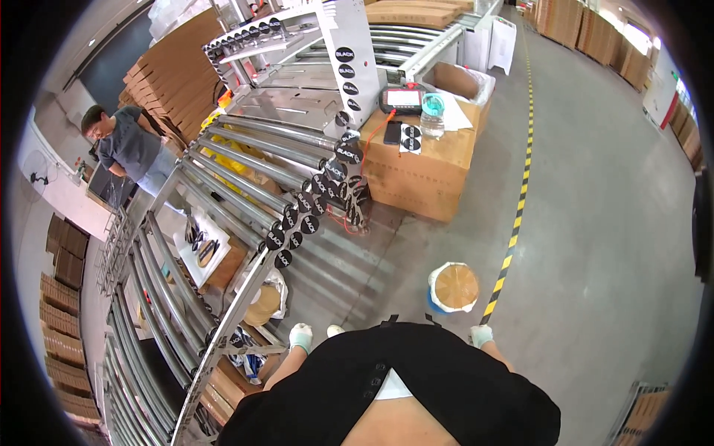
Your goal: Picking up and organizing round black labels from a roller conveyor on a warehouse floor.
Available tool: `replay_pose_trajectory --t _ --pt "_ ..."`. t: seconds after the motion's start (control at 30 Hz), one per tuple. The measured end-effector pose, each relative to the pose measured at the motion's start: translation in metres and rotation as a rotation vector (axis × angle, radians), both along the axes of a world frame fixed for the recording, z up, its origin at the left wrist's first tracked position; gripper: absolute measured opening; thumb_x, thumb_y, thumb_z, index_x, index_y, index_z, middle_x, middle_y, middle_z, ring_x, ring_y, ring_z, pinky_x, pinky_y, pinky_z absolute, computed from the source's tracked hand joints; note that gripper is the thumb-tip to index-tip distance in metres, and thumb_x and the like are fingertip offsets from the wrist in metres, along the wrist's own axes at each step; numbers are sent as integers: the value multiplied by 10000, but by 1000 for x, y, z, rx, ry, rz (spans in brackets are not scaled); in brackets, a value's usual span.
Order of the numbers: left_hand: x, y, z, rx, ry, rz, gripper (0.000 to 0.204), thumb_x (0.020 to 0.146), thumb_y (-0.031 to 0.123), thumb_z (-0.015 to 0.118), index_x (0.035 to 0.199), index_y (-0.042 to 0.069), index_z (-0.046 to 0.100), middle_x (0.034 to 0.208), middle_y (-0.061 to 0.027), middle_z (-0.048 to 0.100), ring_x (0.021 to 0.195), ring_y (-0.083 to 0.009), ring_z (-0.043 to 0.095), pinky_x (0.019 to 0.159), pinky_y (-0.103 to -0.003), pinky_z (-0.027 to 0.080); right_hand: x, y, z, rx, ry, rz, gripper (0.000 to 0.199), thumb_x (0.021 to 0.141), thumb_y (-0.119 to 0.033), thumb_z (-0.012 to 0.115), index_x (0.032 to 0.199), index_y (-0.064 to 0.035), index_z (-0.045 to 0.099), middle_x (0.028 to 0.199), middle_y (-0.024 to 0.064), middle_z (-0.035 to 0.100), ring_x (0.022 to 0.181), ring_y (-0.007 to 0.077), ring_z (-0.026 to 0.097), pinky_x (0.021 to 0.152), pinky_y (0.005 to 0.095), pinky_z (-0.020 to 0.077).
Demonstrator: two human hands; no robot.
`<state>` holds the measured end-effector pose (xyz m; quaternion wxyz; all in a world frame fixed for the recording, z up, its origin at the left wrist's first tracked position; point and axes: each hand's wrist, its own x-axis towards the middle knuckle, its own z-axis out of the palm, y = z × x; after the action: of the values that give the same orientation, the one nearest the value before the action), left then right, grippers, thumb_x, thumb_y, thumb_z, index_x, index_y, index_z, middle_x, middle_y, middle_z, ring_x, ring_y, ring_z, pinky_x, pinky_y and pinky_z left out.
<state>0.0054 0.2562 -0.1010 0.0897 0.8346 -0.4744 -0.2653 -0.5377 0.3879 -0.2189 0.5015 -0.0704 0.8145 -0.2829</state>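
Note:
My left hand (301, 337), in a pale glove, hangs beside the roller conveyor's near rail (236, 312) and does not visibly hold anything. On the other side of my body my right hand (482, 336), gloved alike, is over the floor by the yellow-and-black tape line (509, 260). Both hands look small and rounded, so how their fingers are set cannot be made out. Between them and farther ahead stands a blue tub (455, 288) with a round brown top and white plastic around its rim. Round black stickers (309, 224) cover the conveyor's corner and rail.
Ahead, a large carton (418, 175) carries a handheld device with a red-and-black case (402, 99), a phone (393, 133) and a clear jar (433, 119). Across the conveyor stands a co-worker (134, 145) near stacked flat cardboard (175, 74). A white tray (201, 249) sits beyond the rollers.

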Motion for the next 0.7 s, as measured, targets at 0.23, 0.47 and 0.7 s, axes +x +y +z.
replay_pose_trajectory --t 0.23,0.47,0.7 --pt "-20 -13 11 -49 206 88 140 831 176 574 820 57 646 575 -69 568 479 -186 549 462 -340 435 -12 18 21 63 87 -73 120 803 -95 538 821 -13 624 671 100 628 531 240 609 491 361 494" --pt "-30 -28 30 -62 276 21 191 855 215 557 864 40 633 581 -67 571 438 -194 534 431 -340 436 -22 55 -6 107 140 -128 163 804 -101 511 889 -20 623 643 109 604 522 250 600 463 370 470" --pt "-46 -81 33 46 37 -332 523 810 422 573 1118 1 616 1169 -216 601 1123 -343 554 984 -395 413 -45 55 -33 -22 473 678 194 802 -145 529 857 4 639 697 150 640 577 259 638 516 385 506"
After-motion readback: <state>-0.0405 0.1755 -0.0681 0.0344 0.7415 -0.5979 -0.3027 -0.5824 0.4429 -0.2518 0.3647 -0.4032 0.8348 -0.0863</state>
